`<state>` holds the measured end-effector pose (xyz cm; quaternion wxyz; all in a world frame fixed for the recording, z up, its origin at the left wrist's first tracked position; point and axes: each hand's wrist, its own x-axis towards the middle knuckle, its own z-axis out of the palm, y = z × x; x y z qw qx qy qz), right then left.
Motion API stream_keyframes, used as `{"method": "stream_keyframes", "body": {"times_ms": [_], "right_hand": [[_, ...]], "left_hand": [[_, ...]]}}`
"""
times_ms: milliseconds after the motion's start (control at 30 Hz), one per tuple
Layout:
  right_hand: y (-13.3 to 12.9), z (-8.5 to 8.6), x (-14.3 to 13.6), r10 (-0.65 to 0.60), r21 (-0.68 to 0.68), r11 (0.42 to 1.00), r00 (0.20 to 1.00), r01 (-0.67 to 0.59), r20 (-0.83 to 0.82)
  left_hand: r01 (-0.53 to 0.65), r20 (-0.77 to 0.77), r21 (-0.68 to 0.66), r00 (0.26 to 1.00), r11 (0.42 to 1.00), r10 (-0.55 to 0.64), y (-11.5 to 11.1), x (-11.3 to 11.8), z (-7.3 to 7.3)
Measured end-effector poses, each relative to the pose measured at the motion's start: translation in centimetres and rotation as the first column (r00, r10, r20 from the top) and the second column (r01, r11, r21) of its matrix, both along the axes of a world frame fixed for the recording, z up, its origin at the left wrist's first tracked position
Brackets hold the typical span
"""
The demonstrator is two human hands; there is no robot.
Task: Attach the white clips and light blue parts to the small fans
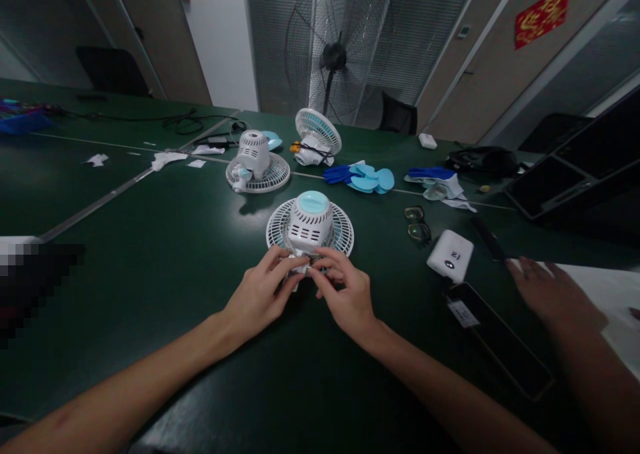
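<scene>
A small white fan head (311,224) with a light-blue cap lies on its round grille in front of me, motor housing upward. My left hand (267,284) is closed, thumb and fingers pinching a white part at the fan's near end. From the other side my right hand (345,287) also closes on that part, its thumb and index finger almost meeting the left fingertips. Thin wires seem to show there, but the fingers cover most of the detail.
Behind stand another fan head (254,157) and a tilted fan (317,137). Light-blue blades (373,179), gloves (440,184) and glasses (417,224) lie farther back. Right are a white power bank (451,255), a black phone (500,341) and another person's hand (557,294).
</scene>
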<state>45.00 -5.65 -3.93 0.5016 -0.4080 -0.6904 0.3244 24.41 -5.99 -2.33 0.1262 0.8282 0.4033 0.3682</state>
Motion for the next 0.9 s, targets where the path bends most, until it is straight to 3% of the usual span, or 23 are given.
{"method": "stream_keyframes", "body": {"times_ms": [100, 233, 400, 567, 900], "right_hand": [[-0.10, 0.00, -0.48, 0.021, -0.154, 0.987, 0.991, -0.041, -0.131], [-0.30, 0.00, -0.72, 0.039, -0.173, 0.983, 0.988, -0.065, -0.148], [-0.71, 0.05, -0.44, -0.014, 0.055, 0.998, 0.999, 0.013, 0.028], [-0.80, 0.14, -0.07, -0.102, 0.357, 0.934, 0.966, 0.010, 0.240], [-0.80, 0.12, -0.20, -0.160, 0.422, 0.907, 0.936, 0.014, 0.312]], "left_hand": [[-0.001, 0.000, 0.008, 1.000, 1.000, 0.001, 0.01, 0.01, -0.01], [-0.002, -0.007, 0.003, 1.000, 1.000, 0.002, -0.04, -0.03, 0.08], [0.004, -0.006, -0.008, 1.000, 1.000, -0.004, -0.03, -0.05, 0.08], [0.015, 0.000, -0.018, 1.000, 1.000, -0.015, -0.04, -0.09, 0.01], [0.001, -0.014, -0.026, 1.000, 1.000, -0.002, 0.03, -0.07, 0.09]]}}
